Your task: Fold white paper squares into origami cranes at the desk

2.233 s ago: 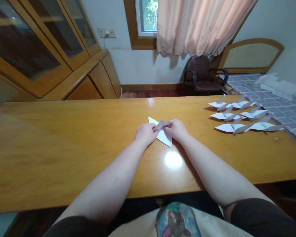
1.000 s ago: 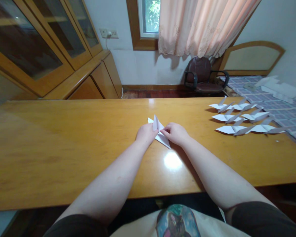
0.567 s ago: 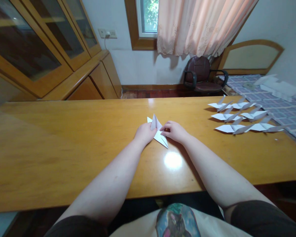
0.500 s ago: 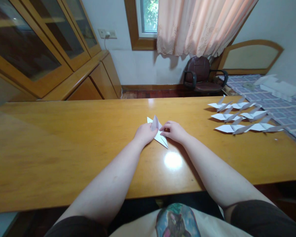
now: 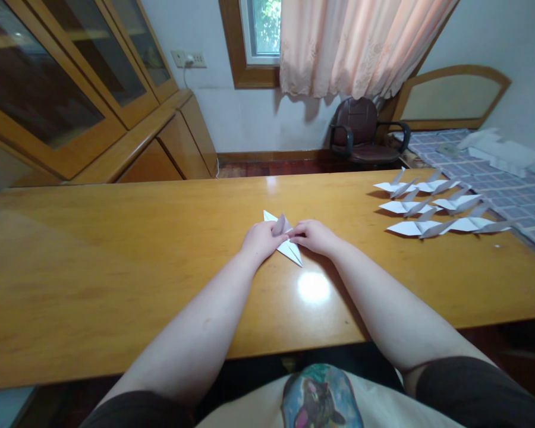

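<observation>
A partly folded piece of white origami paper [image 5: 290, 252] lies slantwise on the table, with a pointed end toward me, another pointing away to the left and a flap standing up in its middle. My left hand [image 5: 262, 241] is closed on its left side, thumb across the paper. From the right, my right hand [image 5: 314, 236] pinches the paper near the raised flap, its fingertips close to the left thumb. The fingers partly cover the middle folds.
Several folded paper cranes [image 5: 421, 227] stand in rows at the right of the wooden table [image 5: 116, 267]. Beyond the table are a brown armchair [image 5: 361, 131], a bed with a checked cover [image 5: 512, 196], and a glass-fronted cabinet [image 5: 160, 137] on the left.
My right fingers have closed in on the paper, nearer my left thumb. The upright flap leans lower. The whole view has shifted slightly.
</observation>
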{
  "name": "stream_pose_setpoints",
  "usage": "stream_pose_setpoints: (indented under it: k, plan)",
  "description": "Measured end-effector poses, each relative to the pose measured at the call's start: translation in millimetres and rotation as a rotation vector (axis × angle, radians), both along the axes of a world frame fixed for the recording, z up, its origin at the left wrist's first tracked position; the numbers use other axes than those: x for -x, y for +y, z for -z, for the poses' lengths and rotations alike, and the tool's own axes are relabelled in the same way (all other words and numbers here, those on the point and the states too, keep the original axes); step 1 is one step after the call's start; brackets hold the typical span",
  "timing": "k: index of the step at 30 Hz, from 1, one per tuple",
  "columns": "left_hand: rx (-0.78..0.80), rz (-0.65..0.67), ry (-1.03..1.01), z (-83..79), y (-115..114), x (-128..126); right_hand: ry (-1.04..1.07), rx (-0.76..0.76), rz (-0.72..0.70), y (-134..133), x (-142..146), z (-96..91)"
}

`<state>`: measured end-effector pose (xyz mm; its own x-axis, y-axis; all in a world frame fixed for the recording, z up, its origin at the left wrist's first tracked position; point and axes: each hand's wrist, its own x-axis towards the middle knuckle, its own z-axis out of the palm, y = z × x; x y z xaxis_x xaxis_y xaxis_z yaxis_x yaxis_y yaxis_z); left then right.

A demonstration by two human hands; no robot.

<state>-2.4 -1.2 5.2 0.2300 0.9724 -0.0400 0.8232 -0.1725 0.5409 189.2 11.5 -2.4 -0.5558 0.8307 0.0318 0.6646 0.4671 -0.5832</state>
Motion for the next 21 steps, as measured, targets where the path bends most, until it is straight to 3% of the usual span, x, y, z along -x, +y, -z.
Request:
stream_pose_setpoints:
  k: [5, 11, 14, 21]
  plan:
    - [0.003, -0.002, 0.057, 0.3, 2.3, 0.8, 0.022, 0.053, 0.051, 2.6, -7.3, -3.1]
    - [0.003, 0.167, 0.107, -12.2, -4.8, 1.6, -0.028, 0.03, -0.005, 0.4, -9.4, -10.6]
    - [-0.002, 0.181, 0.146, -14.6, -7.5, 1.8, -0.062, 0.003, -0.002, -0.5, -8.3, -12.2]
    - [-0.022, 0.171, 0.171, -7.3, -5.0, 1.4, -0.08, 0.015, -0.145, 3.6, -18.3, -11.9]
